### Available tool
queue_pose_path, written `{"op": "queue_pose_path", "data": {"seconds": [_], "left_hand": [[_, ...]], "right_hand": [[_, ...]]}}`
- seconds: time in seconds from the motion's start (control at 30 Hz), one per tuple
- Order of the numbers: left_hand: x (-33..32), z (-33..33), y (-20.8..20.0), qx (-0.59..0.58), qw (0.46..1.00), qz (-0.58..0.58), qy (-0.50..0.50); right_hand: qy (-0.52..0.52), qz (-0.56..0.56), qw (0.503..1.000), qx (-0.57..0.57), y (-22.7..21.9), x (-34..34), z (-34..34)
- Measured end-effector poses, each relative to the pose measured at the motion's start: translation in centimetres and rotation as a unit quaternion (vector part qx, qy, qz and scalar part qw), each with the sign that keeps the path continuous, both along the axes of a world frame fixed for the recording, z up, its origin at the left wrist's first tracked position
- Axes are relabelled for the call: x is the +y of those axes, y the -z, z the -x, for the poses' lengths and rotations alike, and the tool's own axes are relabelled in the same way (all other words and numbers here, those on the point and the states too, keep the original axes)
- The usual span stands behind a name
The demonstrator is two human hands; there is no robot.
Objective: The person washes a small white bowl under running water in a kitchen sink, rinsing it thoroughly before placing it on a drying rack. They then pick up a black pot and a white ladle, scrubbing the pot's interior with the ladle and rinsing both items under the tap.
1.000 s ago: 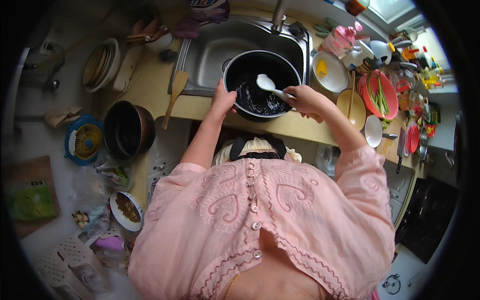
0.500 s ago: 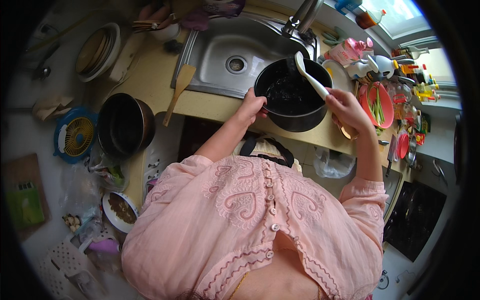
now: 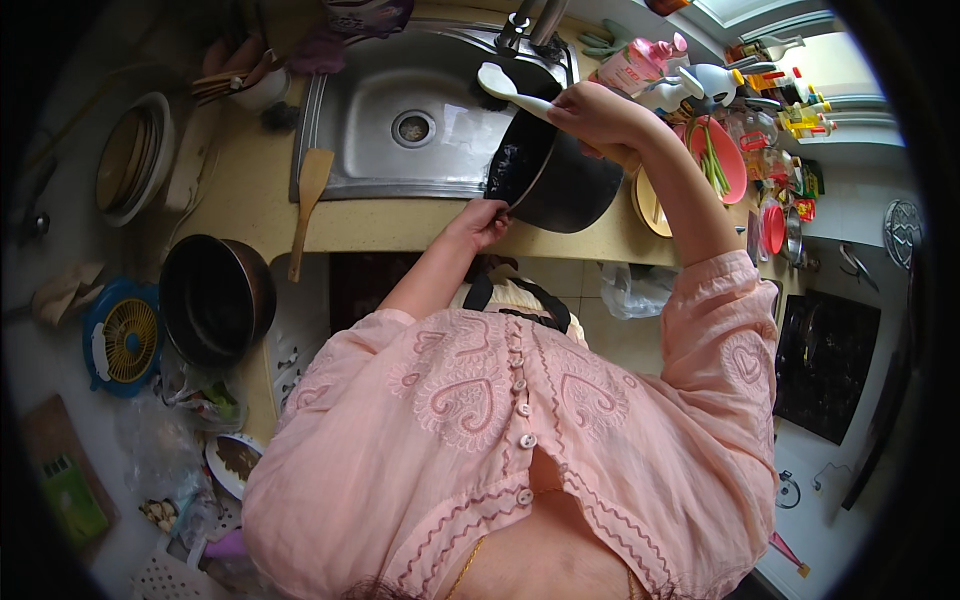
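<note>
My left hand [image 3: 482, 224] is closed on the near left rim of a dark pot [image 3: 572, 188]. The pot is tipped on its side, its mouth facing the steel sink [image 3: 345, 150] and wet inside. In my right hand [image 3: 606, 118] is a white-handled dish brush [image 3: 528, 102], gripped by its handle. The brush's dark bristles [image 3: 486, 98] hang over the sink's right side, by the pot's mouth. Left of the sink, a wooden spatula [image 3: 312, 190] lies on the counter, its handle reaching over the front edge.
A second dark pot [image 3: 215, 300] stands at the left beside a blue and yellow strainer [image 3: 128, 338]. Right of the sink are a pink bowl [image 3: 733, 165] with green stalks and several bottles [image 3: 715, 82]. The faucet [image 3: 512, 35] rises behind the sink.
The pot has gone from nearly upright to tipped toward the sink. My right hand has lifted the brush out of the pot and moved it left and away. The view has shifted.
</note>
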State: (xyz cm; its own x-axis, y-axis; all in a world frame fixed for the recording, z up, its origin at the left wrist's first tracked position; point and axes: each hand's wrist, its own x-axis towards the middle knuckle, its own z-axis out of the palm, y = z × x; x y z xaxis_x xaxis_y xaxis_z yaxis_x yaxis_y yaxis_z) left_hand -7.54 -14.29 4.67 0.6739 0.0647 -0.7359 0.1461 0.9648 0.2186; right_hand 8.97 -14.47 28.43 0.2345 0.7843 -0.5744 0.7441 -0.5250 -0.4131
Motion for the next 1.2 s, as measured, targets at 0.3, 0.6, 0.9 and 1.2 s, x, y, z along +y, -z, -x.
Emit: {"op": "queue_pose_path", "data": {"seconds": [0.3,0.6,0.9,1.2], "left_hand": [[0.7,-0.6,3.8,-0.113,0.98,0.158,-0.033],[0.6,-0.4,3.1,-0.221,0.927,0.299,-0.049],[1.8,2.2,1.0,-0.021,0.997,0.027,-0.065],[3.9,8.3,-7.8,0.164,0.871,-0.452,-0.103]], "right_hand": [[-0.06,0.007,0.997,-0.039,2.1,3.9,1.0],[-0.055,0.011,0.998,-0.015,2.0,5.9,3.2],[-0.026,-0.001,1.0,-0.01,0.3,2.7,2.4],[0.079,-0.122,0.934,0.325,4.0,-8.6,0.1]]}}
